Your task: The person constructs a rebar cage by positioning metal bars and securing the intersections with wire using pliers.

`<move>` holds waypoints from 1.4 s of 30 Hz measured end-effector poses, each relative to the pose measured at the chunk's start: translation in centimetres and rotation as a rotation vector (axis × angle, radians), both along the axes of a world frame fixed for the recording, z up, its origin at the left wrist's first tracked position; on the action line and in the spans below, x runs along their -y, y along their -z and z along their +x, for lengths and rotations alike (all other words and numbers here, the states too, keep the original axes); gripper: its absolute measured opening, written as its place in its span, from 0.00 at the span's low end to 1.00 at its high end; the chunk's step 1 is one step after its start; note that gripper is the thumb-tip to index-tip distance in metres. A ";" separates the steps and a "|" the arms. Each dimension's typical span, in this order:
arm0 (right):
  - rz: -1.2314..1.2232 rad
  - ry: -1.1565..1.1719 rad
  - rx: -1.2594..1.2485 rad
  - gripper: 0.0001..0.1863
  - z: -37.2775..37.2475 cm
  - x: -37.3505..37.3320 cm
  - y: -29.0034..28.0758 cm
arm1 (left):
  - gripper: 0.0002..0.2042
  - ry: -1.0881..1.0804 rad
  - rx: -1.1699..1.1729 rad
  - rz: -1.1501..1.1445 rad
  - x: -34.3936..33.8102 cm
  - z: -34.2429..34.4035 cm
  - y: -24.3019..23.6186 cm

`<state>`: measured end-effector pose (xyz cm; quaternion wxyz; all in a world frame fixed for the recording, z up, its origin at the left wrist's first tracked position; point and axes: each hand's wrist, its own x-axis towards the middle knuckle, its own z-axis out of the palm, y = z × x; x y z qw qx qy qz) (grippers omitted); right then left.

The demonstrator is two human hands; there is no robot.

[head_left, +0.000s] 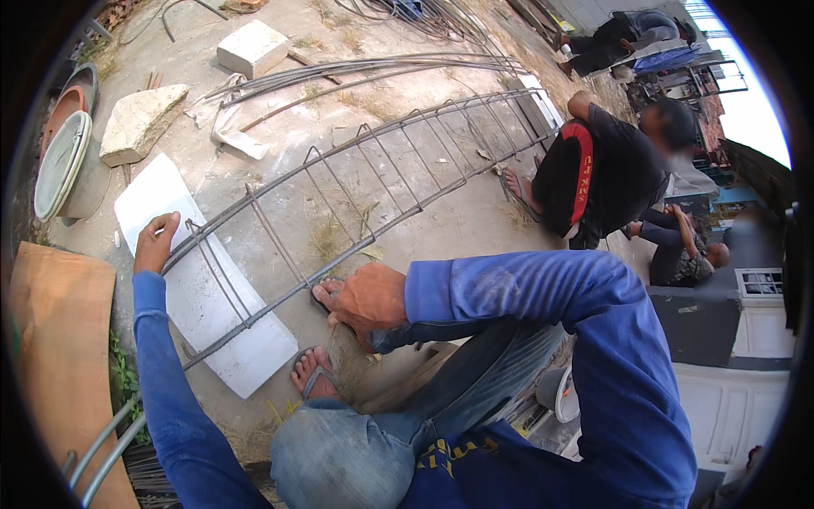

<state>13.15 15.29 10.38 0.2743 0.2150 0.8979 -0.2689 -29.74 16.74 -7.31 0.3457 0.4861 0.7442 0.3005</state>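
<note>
So, head view, the only angle here: the person is sitting low at the near end of a long rebar cage. It runs away from the lower left toward the upper right, its near end over a white panel lying on the ground, the far end by a pale block near a co-worker squatting beside it.

The left hand is right at the end of the upper long rod, fingers bent; can't honestly tell if it's gripping the steel or just resting there. The right hand is curled up in front of the sandaled feet, just off the lower rod. There may be something thin under its fingers, but it's too small to call.

Tips, imo: get the left palm properly around that rod so the cage can't rock, and keep those fingers away from where a crossing hoop could pinch. Bring the right hand in from the side rather than reaching across. I'd check each hoop sits square to the long rods, too. Those bare toes look awfully close to the lower rod, so tucking them back seems wise.
</note>
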 end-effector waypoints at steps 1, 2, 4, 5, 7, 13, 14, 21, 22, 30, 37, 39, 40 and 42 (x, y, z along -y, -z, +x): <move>0.069 0.111 -0.021 0.18 -0.4 -0.8 -1.5 | 0.27 -0.110 0.097 0.026 1.6 3.5 -5.2; 0.161 0.194 -0.071 0.16 -1.0 -1.3 -2.9 | 0.29 -0.108 0.224 0.042 4.4 4.7 -8.2; 0.314 0.374 -0.177 0.13 -2.0 -2.0 -5.7 | 0.33 0.141 0.598 -0.085 8.7 8.2 -11.6; 0.378 0.345 -0.361 0.15 -2.2 -2.2 -6.6 | 0.35 0.264 0.769 -0.175 11.1 9.7 -12.5; 0.382 0.520 -0.355 0.17 -3.0 -1.2 -7.3 | 0.35 0.343 1.048 -0.288 15.3 11.9 -12.7; 0.417 0.449 -0.335 0.21 -6.3 2.4 -6.0 | 0.23 0.005 1.550 -0.200 22.3 11.3 -10.7; 0.416 0.442 -0.342 0.21 -6.7 2.8 -5.9 | 0.22 -0.089 1.439 -0.165 22.4 11.7 -11.1; -0.073 0.712 -0.389 0.26 -7.5 4.8 -4.0 | 0.18 -0.182 1.410 0.080 22.1 14.2 -10.7; -0.051 0.717 -0.363 0.26 -6.9 4.8 -3.3 | 0.18 -0.283 1.560 0.177 22.1 14.2 -10.5; -0.180 0.721 -0.176 0.27 -6.6 6.6 -1.0 | 0.14 -0.290 1.498 0.262 23.2 13.6 -11.4; 0.485 0.113 -0.598 0.32 -12.0 7.6 -5.2 | 0.13 -0.059 1.106 0.248 22.9 14.3 -11.8; -0.384 0.585 -0.342 0.32 -12.2 8.3 -4.3 | 0.13 -0.004 0.987 0.266 22.4 14.8 -13.0; -0.390 0.576 -0.344 0.32 -12.1 8.7 -3.9 | 0.13 -0.011 0.896 0.255 22.4 14.8 -13.5; -0.745 0.713 -0.267 0.32 -12.2 9.7 -3.4 | 0.11 -0.007 0.685 0.313 22.7 14.5 -14.2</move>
